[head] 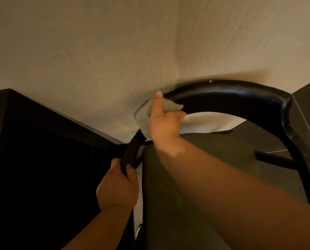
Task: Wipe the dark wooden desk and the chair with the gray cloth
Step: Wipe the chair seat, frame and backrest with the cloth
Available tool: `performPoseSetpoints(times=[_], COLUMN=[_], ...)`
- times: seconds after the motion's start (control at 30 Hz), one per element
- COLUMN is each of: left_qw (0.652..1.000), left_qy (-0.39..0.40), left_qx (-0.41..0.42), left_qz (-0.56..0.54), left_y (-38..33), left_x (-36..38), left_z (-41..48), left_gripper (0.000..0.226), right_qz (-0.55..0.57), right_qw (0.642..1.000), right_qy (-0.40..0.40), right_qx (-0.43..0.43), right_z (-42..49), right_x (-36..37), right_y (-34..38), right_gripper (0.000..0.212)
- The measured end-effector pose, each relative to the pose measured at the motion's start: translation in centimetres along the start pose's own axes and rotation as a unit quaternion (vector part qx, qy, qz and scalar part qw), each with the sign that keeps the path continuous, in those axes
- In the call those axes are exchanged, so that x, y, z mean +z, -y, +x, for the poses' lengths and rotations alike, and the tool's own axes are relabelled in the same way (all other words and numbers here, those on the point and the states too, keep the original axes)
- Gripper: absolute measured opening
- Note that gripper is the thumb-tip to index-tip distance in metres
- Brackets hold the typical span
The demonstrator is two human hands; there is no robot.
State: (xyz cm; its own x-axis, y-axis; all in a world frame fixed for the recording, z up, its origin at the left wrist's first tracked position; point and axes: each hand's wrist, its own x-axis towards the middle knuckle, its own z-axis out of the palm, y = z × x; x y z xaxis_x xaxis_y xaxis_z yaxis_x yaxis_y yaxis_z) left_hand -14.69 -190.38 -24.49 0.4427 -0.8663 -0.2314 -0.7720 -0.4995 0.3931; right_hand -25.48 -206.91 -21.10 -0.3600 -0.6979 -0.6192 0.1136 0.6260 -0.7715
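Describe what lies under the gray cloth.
The gray cloth drapes over one end of the chair's black top rail, pressed by the right hand. The rail's corner beneath is covered, so its surface cannot be seen.

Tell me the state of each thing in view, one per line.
gray cloth: pressed against the chair's curved back rail.
chair: upright, held at its frame.
right hand: holds the cloth on the rail.
left hand: grips the chair's frame lower down.
desk: untouched.
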Motion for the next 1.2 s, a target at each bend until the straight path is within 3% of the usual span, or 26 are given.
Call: performPoseSetpoints(times=[0.17,0.3,0.43,0.47,0.6,0.67,0.8,0.87,0.97,1.03,1.1,1.2], left_qw=[0.998,0.993,0.985,0.982,0.981,0.981,0.978,0.976,0.973,0.974,0.978,0.986], left_qy=[0.010,0.060,0.102,0.112,0.001,-0.043,-0.007,-0.012,-0.028,-0.029,-0.012,0.039], left_qx=[0.064,0.098,0.135,0.140,0.154,0.167,0.181,0.188,0.192,0.184,0.173,0.161], left_qz=[-0.003,-0.026,-0.039,-0.066,-0.117,-0.091,-0.103,-0.111,-0.127,-0.128,-0.112,-0.030], left_y=[0.0,-1.6,-6.0,-7.2,-9.2,-8.9,-8.4,-8.6,-9.1,-9.0,-8.7,-8.3], left_x=[0.1,-1.3,-1.8,-1.7,0.3,1.0,1.0,0.8,0.8,1.1,1.1,1.1], left_z=[0.5,1.4,7.0,8.4,10.0,9.2,9.6,9.7,9.1,9.2,9.5,10.4], left_gripper=[0.051,0.059,0.036,0.040,0.060,0.051,0.038,0.053,0.065,0.065,0.063,0.032], right_qz=[0.095,-0.004,-0.064,-0.045,0.092,0.097,0.060,0.069,0.121,0.150,0.128,0.055], right_qw=[0.990,0.999,0.997,0.998,0.989,0.990,0.998,0.997,0.986,0.975,0.982,0.998], right_qy=[-0.078,0.016,0.036,0.021,-0.100,-0.093,-0.029,-0.013,-0.102,-0.153,-0.129,-0.035], right_qx=[0.062,0.038,0.017,0.029,0.064,0.042,0.015,0.012,0.043,0.057,0.041,0.004], right_z=[2.7,-0.2,-0.1,0.7,3.4,2.7,0.3,1.1,3.7,4.3,2.8,0.1], right_x=[-2.0,-1.0,-1.8,-2.2,-2.8,-2.1,-0.3,-0.7,-2.6,-3.0,-2.5,-0.6], right_y=[3.4,1.8,1.9,2.4,4.3,3.6,1.0,1.4,3.8,4.6,4.2,2.0], right_gripper=[0.135,0.134,0.131,0.133,0.136,0.132,0.133,0.137,0.148,0.142,0.138,0.134])
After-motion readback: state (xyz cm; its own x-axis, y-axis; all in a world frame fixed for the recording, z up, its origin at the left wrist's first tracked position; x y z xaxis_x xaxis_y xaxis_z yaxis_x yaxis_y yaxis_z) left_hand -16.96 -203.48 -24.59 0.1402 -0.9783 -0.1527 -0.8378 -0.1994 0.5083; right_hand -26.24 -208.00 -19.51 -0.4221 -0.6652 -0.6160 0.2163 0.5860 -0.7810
